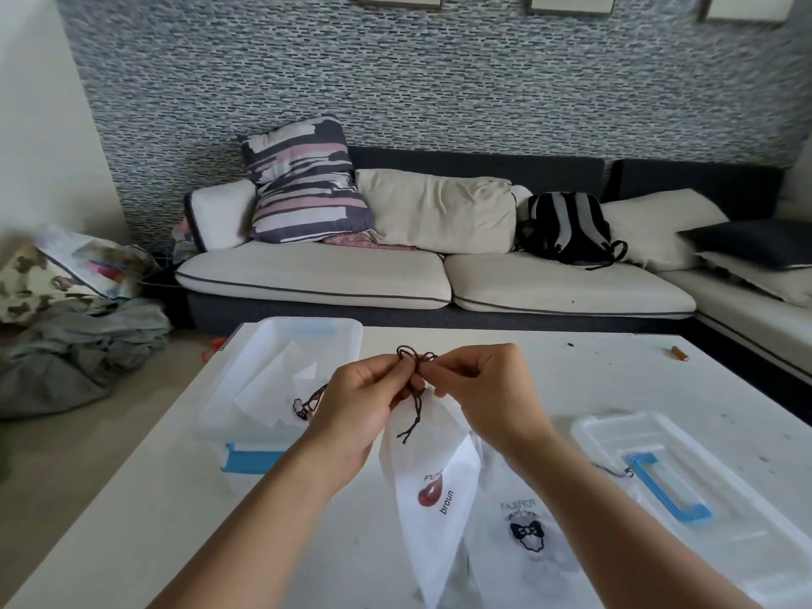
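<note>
White pouch (pixel 433 485) reads "broun"; both hands pinch drawstring (pixel 415 367).

The white drawstring pouch (pixel 433 476) was thin, matt cloth, and its dark brown cord (pixel 415 404) was rough twisted fibre. Left of the pouch, the clear storage box (pixel 307 322) was smooth, glossy plastic. So was the clear lid (pixel 725 536) right of the pouch. The white worktop (pixel 132 498) beneath looked smooth and matt.
</note>
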Demonstrator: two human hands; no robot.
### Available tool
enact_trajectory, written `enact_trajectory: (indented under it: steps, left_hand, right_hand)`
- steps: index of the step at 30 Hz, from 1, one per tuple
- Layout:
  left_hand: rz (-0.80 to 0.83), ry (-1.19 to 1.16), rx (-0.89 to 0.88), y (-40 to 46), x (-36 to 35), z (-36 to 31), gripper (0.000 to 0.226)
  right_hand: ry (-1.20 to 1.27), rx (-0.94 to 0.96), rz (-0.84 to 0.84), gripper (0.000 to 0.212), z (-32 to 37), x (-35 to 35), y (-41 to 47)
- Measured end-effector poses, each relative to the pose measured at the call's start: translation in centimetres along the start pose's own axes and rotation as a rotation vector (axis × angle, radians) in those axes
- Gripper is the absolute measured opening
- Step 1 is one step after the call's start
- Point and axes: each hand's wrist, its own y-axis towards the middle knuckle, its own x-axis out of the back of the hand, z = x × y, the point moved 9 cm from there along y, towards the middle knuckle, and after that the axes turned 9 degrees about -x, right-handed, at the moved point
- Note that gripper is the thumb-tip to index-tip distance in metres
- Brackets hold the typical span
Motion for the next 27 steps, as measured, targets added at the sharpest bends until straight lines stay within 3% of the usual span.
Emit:
enact_trajectory:
  steps: [4,8,13,19,23,27]
  left_hand:
    - [0.05,0.069,-0.051,0.0,-0.2,-0.2,0.035]
    - [0.093,0.03,-0.056,-0.3,-0.6,-0.3,0.03]
    - [0.135,0.056,-0.064,-0.2,-0.5,-0.2,0.014]
    - [0.122,0.13,-0.142,-0.5,-0.7,-0.6,0.014]
    - [0.1,0.078,-0.143,-0.5,-0.7,-0.4,0.021]
    - [0.097,0.05,-0.121,-0.7,-0.9,-0.4,0.02]
  right_hand:
    - [0.175,-0.139,0.046,0.021,-1.3,-0.5,0.0]
    - [0.186,-0.225,0.058,0.029,-2.1,-0.7,0.1]
    - [0.35,-0.343,0.139,0.022,-3.1,-1.4,0.1]
    - [0.448,-0.449,0.255,0.018,-3.5,-2.0,-0.1]
    - [0.398,-0.47,0.344,0.015,-3.4,-1.9,0.0]
    - [0.231,-0.355,0.381,0.014,-2.5,-1.2,0.2]
